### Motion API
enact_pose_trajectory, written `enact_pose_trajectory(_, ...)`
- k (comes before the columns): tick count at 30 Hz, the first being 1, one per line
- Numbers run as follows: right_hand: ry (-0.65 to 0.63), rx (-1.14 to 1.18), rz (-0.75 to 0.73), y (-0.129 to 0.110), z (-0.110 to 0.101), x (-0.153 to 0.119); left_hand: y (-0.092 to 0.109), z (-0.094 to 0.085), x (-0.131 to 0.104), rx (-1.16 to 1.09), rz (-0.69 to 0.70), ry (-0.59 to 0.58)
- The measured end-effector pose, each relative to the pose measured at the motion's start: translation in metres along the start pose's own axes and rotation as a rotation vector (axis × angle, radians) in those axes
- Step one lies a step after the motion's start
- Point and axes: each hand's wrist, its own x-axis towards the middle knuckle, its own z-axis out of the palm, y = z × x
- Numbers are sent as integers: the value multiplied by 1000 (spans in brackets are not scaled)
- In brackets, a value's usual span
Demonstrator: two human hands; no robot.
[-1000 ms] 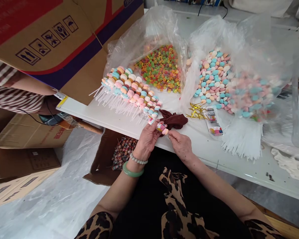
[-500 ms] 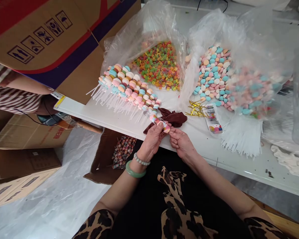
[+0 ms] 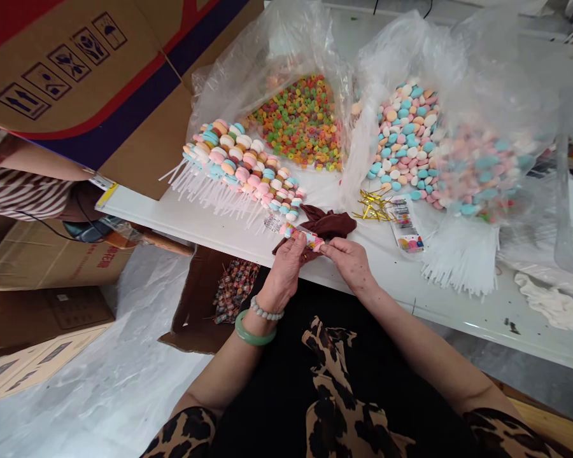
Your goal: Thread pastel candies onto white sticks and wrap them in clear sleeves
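My left hand (image 3: 287,267) is closed, thumb on top, around a marshmallow candy skewer in a printed clear wrapper (image 3: 310,238). The fingers of my right hand (image 3: 349,259) pinch the wrapper's right end, where the fingertips hide what lies between them. Directly behind is a crumpled dark brown cloth (image 3: 332,224). To the left lie stacked candy skewers (image 3: 243,166) with white sticks pointing toward the table's front edge. Gold twist ties (image 3: 373,206) and printed wrappers (image 3: 405,222) lie to the right of my hands.
Clear bags hold gummy rings (image 3: 300,121) and pastel marshmallows (image 3: 405,137). White sticks (image 3: 461,261) and a white cloth (image 3: 549,300) lie at right. A large carton (image 3: 124,95) stands at left, partly hiding another person's arm (image 3: 42,156). An open box (image 3: 191,318) of wrapped candies sits below the table edge.
The wrapped skewer has turned flatter between my hands, and my right hand has rolled so its back shows more. Both hands stay closed on it. The view has shifted slightly.
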Motion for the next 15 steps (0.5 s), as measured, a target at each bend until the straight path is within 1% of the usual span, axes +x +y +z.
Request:
enact_pose_trajectory(3, 28, -222, 54, -13, 0, 3, -5, 6, -1, 3, 33, 4)
enact_pose_trajectory(5, 99, -403, 8, -22, 5, 2, -9, 9, 0, -20, 18, 9)
enact_pose_trajectory(7, 172, -513, -84, -27, 10, 0, -10, 10, 1, -61, -20, -5)
enact_pose_trajectory(9, 178, -479, -135, -27, 13, 0, -7, 8, 3, -93, -62, -33)
enact_pose_trajectory(12, 90, -237, -116, -20, 10, 2, 4, 0, 7, -104, -113, -69)
enact_pose_trajectory(14, 27, -120, -108, -17, 6, 3, 12, -6, 10, -137, -88, -54)
enact_pose_trajectory(15, 5, -102, -109, -16, 5, 3, 15, -8, 11, -160, -60, -35)
